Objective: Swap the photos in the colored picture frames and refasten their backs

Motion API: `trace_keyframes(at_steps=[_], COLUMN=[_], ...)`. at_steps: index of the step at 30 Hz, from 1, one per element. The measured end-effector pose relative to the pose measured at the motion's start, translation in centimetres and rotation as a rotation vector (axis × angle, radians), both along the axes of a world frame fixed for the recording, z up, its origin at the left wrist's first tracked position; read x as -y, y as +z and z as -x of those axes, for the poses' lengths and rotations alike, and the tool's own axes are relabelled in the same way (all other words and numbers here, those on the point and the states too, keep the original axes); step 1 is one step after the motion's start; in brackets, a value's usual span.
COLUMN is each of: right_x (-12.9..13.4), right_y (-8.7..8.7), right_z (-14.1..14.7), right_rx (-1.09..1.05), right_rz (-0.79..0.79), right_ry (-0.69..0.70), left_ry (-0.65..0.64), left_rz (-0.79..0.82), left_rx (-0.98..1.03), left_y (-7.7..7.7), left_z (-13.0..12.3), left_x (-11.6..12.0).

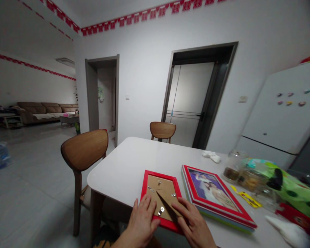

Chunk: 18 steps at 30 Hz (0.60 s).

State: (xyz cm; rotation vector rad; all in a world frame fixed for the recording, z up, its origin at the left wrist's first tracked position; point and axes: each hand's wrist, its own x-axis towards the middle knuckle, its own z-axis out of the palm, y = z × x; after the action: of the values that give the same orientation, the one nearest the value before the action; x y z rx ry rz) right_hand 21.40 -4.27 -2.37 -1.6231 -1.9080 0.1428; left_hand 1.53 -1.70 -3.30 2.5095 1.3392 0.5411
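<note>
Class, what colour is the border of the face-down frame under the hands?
The border is red; the head view shows it.

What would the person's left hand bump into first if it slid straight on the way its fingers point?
Probably the small metal clip on the left of the brown backing board inside the red frame, just ahead of the left hand; depth is hard to judge.

- White wall (142,69) topped by a red patterned border (137,18)
- Pale grey, slightly glossy floor (36,193)
- White surface (144,155) with rounded corners; a wooden chair (85,150) on its left, a second wooden chair (162,130) beyond its far edge
- Grey-framed doorway (107,100); farther right, a pale door (191,93) in a dark frame
- Far left, a long brown sofa (46,109) near a low table (70,119)
- Right, a white refrigerator (281,124)
- Dim, soft light
</note>
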Motion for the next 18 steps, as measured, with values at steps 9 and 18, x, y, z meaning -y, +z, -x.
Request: trace_keyframes(at_steps=[9, 18], right_x=[-0.2, -0.3], right_y=[-1.2, -0.1], right_z=[0.0, 3.6], right_rx=[0.132, 0.299], right_rz=[0.038, 0.07], right_ry=[0.051, 0.161], left_ry=[-0.078, -0.072], left_rz=[-0.066, -0.033], left_rx=[0.037, 0.048], left_y=[-0.7, -0.2], left_z=[0.7, 0.9], left_x=[-0.3, -0.3])
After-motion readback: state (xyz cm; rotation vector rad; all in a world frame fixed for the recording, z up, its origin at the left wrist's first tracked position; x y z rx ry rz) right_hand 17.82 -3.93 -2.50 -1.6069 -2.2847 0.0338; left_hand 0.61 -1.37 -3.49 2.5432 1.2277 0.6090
